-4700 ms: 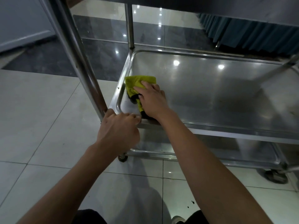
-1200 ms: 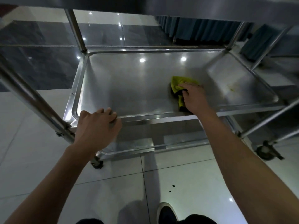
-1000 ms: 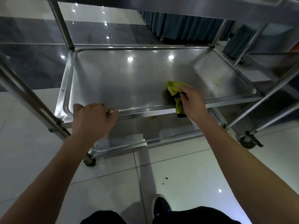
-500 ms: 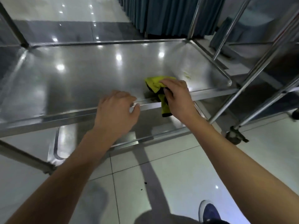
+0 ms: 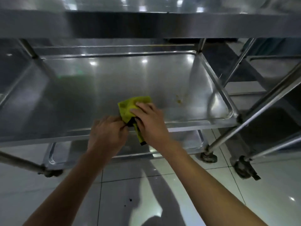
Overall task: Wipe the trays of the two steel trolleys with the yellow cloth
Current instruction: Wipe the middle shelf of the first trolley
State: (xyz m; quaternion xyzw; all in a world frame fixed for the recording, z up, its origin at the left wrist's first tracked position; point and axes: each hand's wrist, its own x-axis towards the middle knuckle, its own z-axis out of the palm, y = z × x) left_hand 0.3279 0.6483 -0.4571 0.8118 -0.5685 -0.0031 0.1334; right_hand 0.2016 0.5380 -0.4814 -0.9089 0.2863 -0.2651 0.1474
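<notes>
Fingers of right hand (image 5: 151, 123) flat on yellow cloth (image 5: 132, 106) in middle tray (image 5: 216, 88), left hand (image 5: 105, 132) pinching its edge

Glossy pale floor tiles (image 5: 268, 201)

2 hands (image 5: 107, 134), 1 yellow cloth (image 5: 130, 106), 2 steel trolleys (image 5: 211, 126), 3 castors (image 5: 208, 156).

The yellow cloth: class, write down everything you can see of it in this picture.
The yellow cloth is a bunched, yellow-green rag with a dark edge. It lies on the middle tray of the steel trolley, near the front rim, and a narrow tail of it hangs over that rim. The right hand presses on it from above. The left hand pinches its dark near corner.
</notes>
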